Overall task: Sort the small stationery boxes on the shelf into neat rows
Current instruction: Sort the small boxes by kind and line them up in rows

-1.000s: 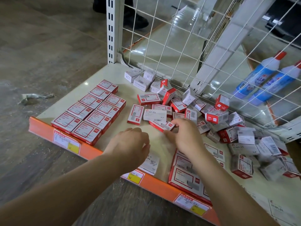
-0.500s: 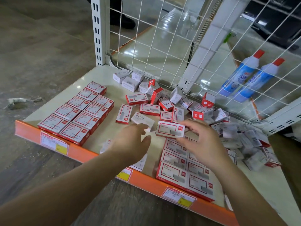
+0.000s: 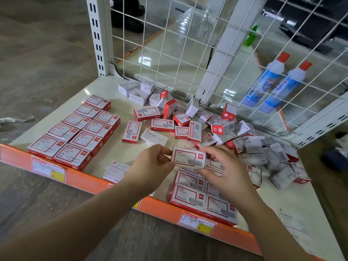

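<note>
Both hands on 1 staple box (image 3: 188, 157), lifted just above the shelf (image 3: 105, 87) at 6 o'clock: left hand (image 3: 150, 166) pinching its left end, right hand (image 3: 224, 170) its right. Light, stiff card, probably crushable; best held by the short ends.

I see both hands, the left hand (image 3: 150, 166) and right hand (image 3: 224, 172), meeting over the shelf (image 3: 105, 89) at one staple box (image 3: 188, 157). Neat rows (image 3: 75, 130) lie left of them, a loose pile (image 3: 244, 140) behind and right, another block (image 3: 199, 198) beneath.
</note>
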### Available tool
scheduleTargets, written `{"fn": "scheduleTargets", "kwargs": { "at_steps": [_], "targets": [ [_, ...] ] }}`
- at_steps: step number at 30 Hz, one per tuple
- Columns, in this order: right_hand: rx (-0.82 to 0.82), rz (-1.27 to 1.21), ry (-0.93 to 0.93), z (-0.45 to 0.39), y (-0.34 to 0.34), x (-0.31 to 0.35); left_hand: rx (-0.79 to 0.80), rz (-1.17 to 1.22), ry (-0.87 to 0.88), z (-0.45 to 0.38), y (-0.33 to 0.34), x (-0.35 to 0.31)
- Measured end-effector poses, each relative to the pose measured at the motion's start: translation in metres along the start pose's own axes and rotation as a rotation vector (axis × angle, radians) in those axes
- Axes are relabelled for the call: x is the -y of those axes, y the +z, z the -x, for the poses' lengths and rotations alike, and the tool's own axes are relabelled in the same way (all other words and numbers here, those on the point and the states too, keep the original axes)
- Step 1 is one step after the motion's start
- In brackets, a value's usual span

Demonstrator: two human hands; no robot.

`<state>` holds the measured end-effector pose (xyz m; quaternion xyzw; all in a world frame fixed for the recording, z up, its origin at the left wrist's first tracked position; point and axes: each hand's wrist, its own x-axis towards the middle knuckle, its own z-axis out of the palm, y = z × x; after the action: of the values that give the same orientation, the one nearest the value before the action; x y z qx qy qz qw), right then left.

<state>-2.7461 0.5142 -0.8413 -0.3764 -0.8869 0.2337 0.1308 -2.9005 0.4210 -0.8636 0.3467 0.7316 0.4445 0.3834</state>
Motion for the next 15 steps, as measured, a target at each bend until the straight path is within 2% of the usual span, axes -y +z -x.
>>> {"fn": "scheduleTargets", "kwargs": {
  "at_steps": [15],
  "targets": [
    [0.036, 0.065, 0.020, 0.005, -0.003, -0.011, 0.034, -0.052, -0.005, 0.001, 0.011, -0.003]
  ]
}}
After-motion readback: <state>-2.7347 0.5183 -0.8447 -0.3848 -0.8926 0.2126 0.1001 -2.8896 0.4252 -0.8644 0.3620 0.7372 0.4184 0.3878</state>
